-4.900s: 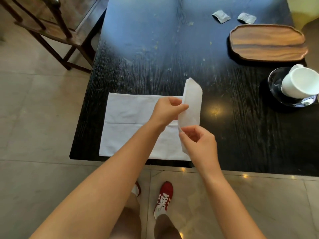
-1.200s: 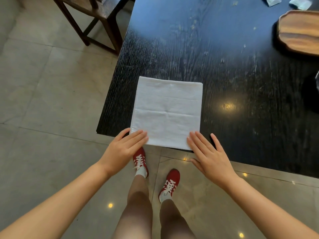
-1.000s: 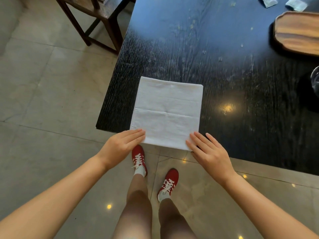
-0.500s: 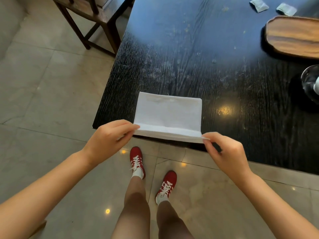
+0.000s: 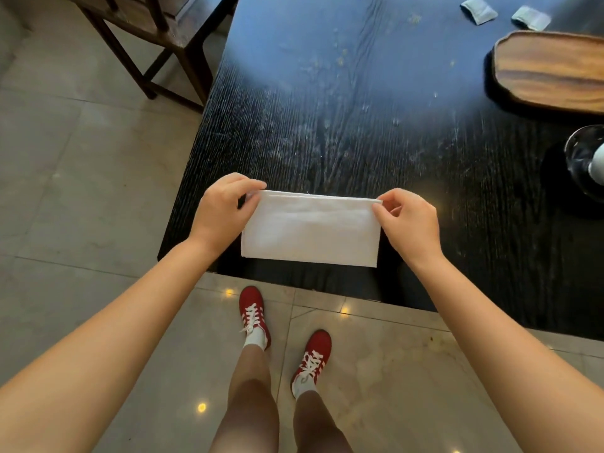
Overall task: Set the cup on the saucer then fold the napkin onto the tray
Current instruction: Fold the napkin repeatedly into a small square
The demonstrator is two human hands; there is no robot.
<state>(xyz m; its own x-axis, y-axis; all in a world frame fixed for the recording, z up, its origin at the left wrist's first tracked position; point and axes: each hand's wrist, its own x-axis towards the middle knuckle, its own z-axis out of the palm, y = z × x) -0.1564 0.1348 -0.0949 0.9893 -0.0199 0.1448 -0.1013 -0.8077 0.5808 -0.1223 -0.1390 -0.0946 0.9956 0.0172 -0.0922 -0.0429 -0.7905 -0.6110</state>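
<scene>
A person stands at the near edge of a black wood-grain surface (image 5: 359, 109), seen from above through a head-worn camera. A white napkin (image 5: 310, 228), folded into a wide rectangle, lies flat near that edge. The left hand (image 5: 225, 210) pinches the napkin's far left corner between thumb and fingers. The right hand (image 5: 407, 220) pinches the far right corner the same way. Both hands are closed on the cloth, holding the far edges lined up.

At the far right of the surface sits an oval wooden tray (image 5: 549, 70), well apart from the napkin and cut off by the picture edge. Nearer, at the right edge, a dark glossy saucer (image 5: 580, 158) shows only in part, with a sliver of a white cup (image 5: 597, 163) on it; how the cup sits cannot be told. Two small grey packets (image 5: 478, 9) lie beyond the tray.

Below the surface edge, the person's bare legs and red sneakers (image 5: 255, 313) with white laces stand on pale floor tiles. A dark wooden chair (image 5: 157, 31) stands at the upper left, beside the surface.
</scene>
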